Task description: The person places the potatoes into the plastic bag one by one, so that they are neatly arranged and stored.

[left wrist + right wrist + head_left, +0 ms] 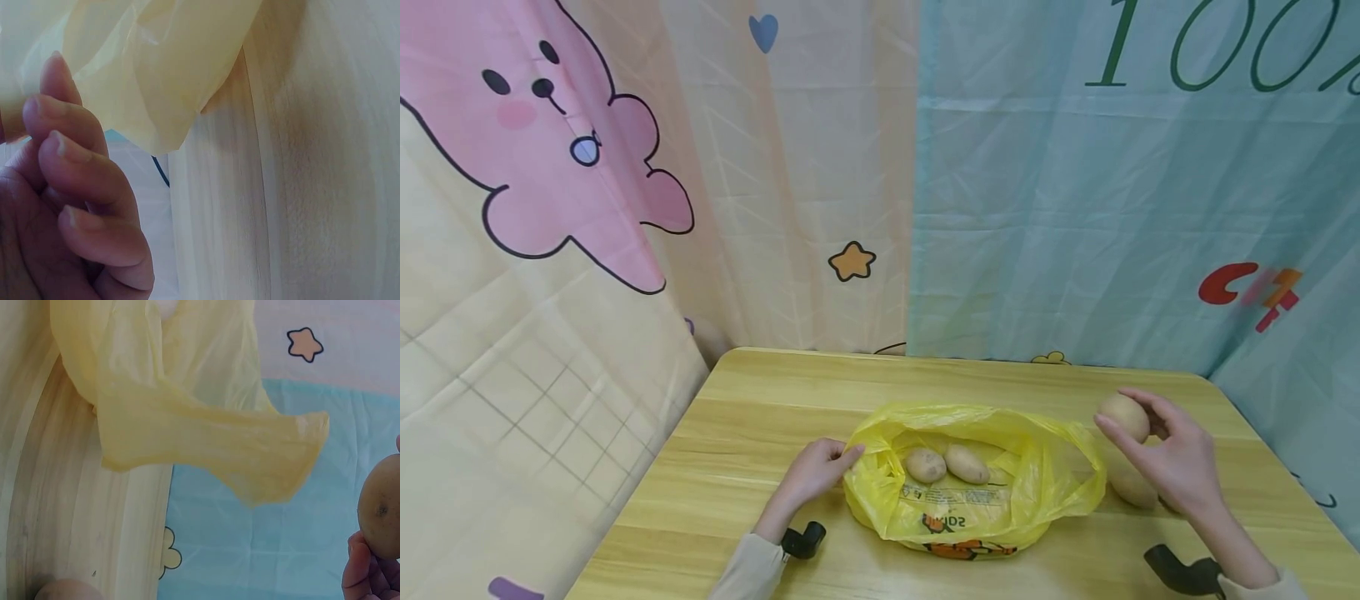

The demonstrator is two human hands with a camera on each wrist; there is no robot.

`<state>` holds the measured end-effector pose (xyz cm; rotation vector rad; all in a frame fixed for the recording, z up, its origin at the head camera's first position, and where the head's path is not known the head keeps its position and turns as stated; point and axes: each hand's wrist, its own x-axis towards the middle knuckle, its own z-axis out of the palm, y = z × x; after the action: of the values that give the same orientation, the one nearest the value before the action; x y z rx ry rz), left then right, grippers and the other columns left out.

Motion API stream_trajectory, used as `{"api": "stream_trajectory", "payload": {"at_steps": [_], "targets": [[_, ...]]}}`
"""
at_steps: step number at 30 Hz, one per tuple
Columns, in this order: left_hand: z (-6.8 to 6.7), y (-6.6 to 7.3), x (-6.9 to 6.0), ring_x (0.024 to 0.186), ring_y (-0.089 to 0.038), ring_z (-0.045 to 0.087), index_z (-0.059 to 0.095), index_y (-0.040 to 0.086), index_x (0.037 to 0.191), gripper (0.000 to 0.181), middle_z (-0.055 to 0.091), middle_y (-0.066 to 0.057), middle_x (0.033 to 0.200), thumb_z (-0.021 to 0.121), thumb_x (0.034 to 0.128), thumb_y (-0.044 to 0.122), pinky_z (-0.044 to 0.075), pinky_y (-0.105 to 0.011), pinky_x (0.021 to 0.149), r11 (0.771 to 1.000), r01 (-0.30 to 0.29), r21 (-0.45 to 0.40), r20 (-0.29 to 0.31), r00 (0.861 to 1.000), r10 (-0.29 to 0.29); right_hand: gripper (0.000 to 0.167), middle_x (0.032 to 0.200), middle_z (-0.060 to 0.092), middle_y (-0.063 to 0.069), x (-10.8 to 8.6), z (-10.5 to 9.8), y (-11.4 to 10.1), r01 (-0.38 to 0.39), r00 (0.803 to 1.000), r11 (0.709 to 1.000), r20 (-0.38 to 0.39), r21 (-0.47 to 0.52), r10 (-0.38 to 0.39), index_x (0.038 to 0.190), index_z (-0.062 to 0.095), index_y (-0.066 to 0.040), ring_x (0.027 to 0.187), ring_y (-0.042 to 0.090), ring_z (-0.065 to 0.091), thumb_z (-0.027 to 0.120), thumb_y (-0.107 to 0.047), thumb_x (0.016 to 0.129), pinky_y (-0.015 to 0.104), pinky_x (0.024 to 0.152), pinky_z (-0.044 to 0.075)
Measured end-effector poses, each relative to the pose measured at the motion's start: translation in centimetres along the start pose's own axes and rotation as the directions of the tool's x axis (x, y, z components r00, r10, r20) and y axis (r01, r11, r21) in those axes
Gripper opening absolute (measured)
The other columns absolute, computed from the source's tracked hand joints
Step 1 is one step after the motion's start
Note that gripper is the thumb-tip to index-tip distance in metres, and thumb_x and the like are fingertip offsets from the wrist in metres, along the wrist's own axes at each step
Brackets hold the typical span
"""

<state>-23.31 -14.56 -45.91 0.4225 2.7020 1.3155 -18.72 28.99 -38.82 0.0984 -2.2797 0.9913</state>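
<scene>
Pale sleeves [748, 571] nearest; potato [1124, 417] held up right of yellow bag [872, 500].
Right hand [1183, 462]: thumb and fingers curled round potato, above the table [760, 400]. Left hand [814, 472] pinches bag's left rim, remaining fingers half curled. Potato probably firm, weighty, slightly slippery; grip across its middle. Bag looks thin, floppy, likely to tear; hold by the rim.

The left hand [817, 472] pinches, well apart from the right hand [1182, 460], which grips between thumb [1122, 440] and fingers [1156, 406].
</scene>
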Motion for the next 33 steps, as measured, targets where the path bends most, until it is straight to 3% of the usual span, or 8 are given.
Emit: {"api": "stream_trajectory", "payload": {"at_steps": [11,33], "targets": [[0.0,0.0,0.1,0.045,-0.009,0.036,0.052,0.014,0.061,0.047,0.04,0.006,0.049,0.051,0.0964,0.044,0.031,-0.024,0.045,1.0,-0.005,0.002,0.003,1.0,0.005,0.05,0.098,0.063,0.009,-0.3,0.3,-1.1,0.039,0.999,0.999,0.018,-0.002,-0.039,0.116,0.064,-0.005,0.073,-0.008,0.055,0.084,-0.014,0.072,0.011,0.057,0.043],[0.0,0.0,0.0,0.045,-0.009,0.035,0.05,0.013,0.061,0.047,0.04,0.006,0.049,0.052,0.0962,0.044,0.03,-0.024,0.045,1.0,0.005,0.003,-0.007,1.0,-0.005,0.048,0.101,0.063,0.006,-1.3,1.2,-3.1,0.138,0.985,0.99,0.097,0.021,-0.139,0.115,0.064,-0.006,0.078,-0.003,0.055,0.084,-0.011,0.072,0.011,0.062,0.043]]}}
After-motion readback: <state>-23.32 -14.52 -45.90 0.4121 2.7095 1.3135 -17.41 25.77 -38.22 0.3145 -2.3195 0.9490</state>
